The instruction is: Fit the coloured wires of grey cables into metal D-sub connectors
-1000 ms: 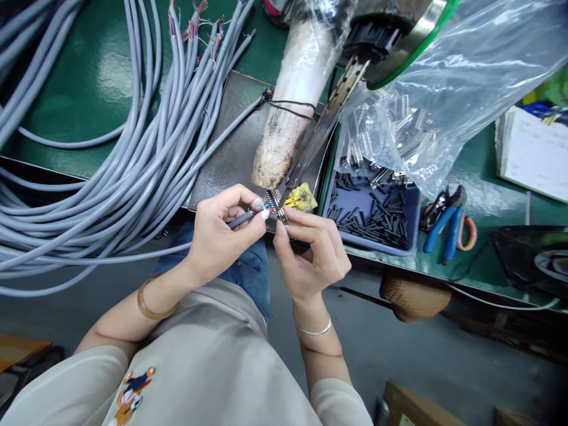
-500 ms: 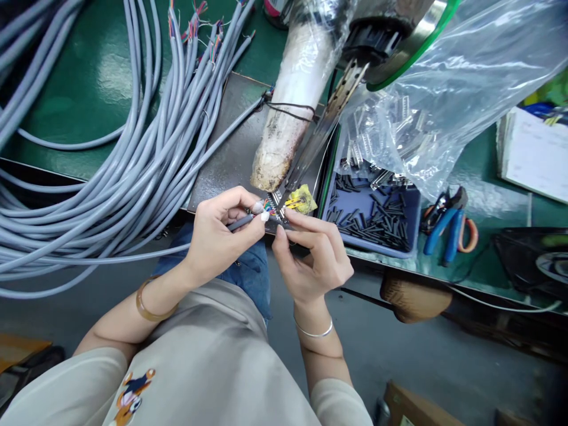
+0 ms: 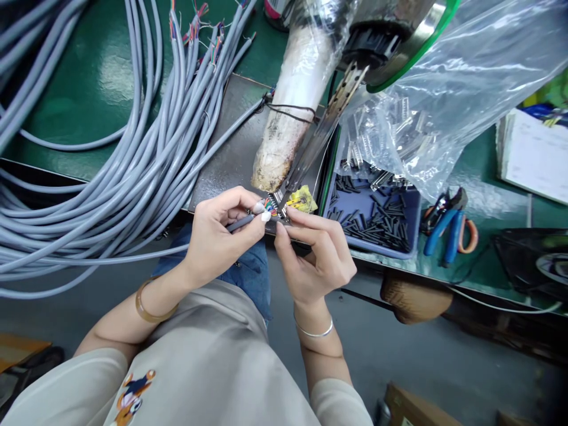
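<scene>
My left hand (image 3: pixel 217 236) is closed, pinching the end of a grey cable (image 3: pixel 241 223) between thumb and fingertips. Thin coloured wires (image 3: pixel 268 206) fan out of that end towards the right. My right hand (image 3: pixel 316 251) has thumb and index finger closed on a small metal connector (image 3: pixel 283 215), partly hidden by the fingertips. Between both hands, the dark tip of a soldering iron (image 3: pixel 306 160) comes down onto the wires and connector. A thick, wrapped white handle or tube (image 3: pixel 284 112) ends just above, its lower end scorched brown.
Grey cables (image 3: pixel 146 177) lie bundled on the left. A yellow pad (image 3: pixel 302 200) sits by the iron's tip. The blue tray (image 3: pixel 415 228) to the right holds black sleeves (image 3: pixel 377 219) and a plastic bag (image 3: pixel 444 130) of connectors. Blue-handled cutters (image 3: pixel 452 231) lie further right.
Both hands stay almost in place. My right hand has shifted very slightly to the right, and the coloured wires at the iron's tip sit slightly differently.
</scene>
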Action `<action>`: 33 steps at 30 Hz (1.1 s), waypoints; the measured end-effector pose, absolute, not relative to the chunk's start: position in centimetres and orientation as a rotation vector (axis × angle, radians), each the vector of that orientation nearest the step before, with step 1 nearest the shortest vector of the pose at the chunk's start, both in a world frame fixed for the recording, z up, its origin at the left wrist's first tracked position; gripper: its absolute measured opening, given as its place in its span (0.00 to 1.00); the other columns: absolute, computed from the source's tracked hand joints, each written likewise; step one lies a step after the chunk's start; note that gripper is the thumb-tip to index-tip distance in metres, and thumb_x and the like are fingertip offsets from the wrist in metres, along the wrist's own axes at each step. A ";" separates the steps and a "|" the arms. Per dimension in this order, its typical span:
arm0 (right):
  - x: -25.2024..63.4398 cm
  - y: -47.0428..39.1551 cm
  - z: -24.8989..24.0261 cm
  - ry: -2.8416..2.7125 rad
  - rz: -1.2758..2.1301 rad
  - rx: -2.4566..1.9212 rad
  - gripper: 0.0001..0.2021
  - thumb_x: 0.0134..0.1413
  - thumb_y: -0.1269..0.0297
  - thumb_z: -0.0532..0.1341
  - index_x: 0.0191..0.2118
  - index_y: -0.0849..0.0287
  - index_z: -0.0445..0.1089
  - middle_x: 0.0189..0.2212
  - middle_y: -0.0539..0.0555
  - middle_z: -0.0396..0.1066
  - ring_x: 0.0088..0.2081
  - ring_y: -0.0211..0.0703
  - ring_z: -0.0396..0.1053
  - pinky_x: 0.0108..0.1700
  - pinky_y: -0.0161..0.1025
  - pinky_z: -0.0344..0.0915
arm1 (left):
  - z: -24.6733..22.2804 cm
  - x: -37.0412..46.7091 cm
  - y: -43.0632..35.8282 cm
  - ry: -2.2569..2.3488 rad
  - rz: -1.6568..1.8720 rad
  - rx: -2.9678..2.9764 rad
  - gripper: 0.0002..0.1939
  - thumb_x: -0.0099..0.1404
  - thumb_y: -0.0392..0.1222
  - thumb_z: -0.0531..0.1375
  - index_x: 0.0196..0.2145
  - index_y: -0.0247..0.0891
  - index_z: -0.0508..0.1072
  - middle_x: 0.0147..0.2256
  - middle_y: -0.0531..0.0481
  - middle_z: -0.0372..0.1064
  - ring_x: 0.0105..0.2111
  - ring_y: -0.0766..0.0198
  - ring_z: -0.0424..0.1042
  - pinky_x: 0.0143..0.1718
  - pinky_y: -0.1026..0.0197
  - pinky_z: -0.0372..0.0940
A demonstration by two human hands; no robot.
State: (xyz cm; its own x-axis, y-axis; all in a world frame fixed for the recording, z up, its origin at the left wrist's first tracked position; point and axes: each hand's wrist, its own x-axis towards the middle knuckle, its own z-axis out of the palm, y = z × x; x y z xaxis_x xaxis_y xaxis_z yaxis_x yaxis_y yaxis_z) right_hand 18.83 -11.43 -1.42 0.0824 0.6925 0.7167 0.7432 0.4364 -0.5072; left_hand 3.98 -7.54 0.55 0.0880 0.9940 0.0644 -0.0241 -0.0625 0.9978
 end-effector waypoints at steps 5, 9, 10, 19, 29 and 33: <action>18.9 -11.6 -1.7 -1.652 -0.033 -1.255 0.09 0.56 0.76 0.69 0.36 0.55 0.71 0.41 0.53 0.81 0.39 0.39 0.80 0.41 0.36 0.79 | 0.2 3.9 -7.6 1.084 1.181 1.292 0.05 0.57 0.33 0.66 0.27 0.35 0.73 0.28 0.51 0.74 0.26 0.72 0.70 0.24 0.72 0.64; 19.0 -11.7 -2.0 -1.656 -0.023 -1.251 0.08 0.57 0.76 0.68 0.37 0.56 0.70 0.40 0.53 0.81 0.39 0.39 0.80 0.42 0.36 0.78 | -0.1 3.9 -7.8 1.098 1.160 1.302 0.05 0.57 0.33 0.66 0.27 0.35 0.72 0.29 0.51 0.74 0.26 0.72 0.70 0.24 0.72 0.63; 19.1 -11.8 -2.0 -1.649 -0.006 -1.252 0.08 0.58 0.76 0.67 0.38 0.56 0.70 0.40 0.53 0.81 0.40 0.40 0.80 0.43 0.37 0.78 | -0.1 4.0 -7.9 1.096 1.157 1.307 0.05 0.57 0.33 0.66 0.27 0.35 0.72 0.29 0.51 0.74 0.26 0.72 0.70 0.24 0.72 0.63; 20.0 -12.5 0.6 -1.776 0.094 -1.397 0.09 0.61 0.73 0.67 0.45 0.53 0.75 0.33 0.48 0.73 0.33 0.33 0.72 0.34 0.32 0.70 | -0.1 3.5 -8.7 0.999 1.106 1.377 0.05 0.61 0.36 0.65 0.28 0.35 0.73 0.31 0.49 0.76 0.29 0.69 0.73 0.29 0.69 0.68; 20.3 -13.5 -0.6 -1.457 -0.161 -1.288 0.08 0.64 0.68 0.64 0.47 0.53 0.75 0.28 0.45 0.74 0.19 0.30 0.65 0.21 0.32 0.62 | -0.8 3.2 -8.6 1.056 1.053 1.172 0.08 0.55 0.35 0.67 0.26 0.36 0.70 0.29 0.50 0.74 0.27 0.70 0.71 0.25 0.70 0.64; 19.9 -13.5 -0.9 -1.388 -0.037 -1.158 0.18 0.64 0.74 0.62 0.56 0.50 0.70 0.30 0.45 0.78 0.24 0.36 0.76 0.28 0.35 0.76 | -0.5 3.3 -8.1 1.056 1.086 1.134 0.07 0.54 0.36 0.67 0.26 0.36 0.71 0.30 0.49 0.74 0.26 0.71 0.70 0.24 0.70 0.63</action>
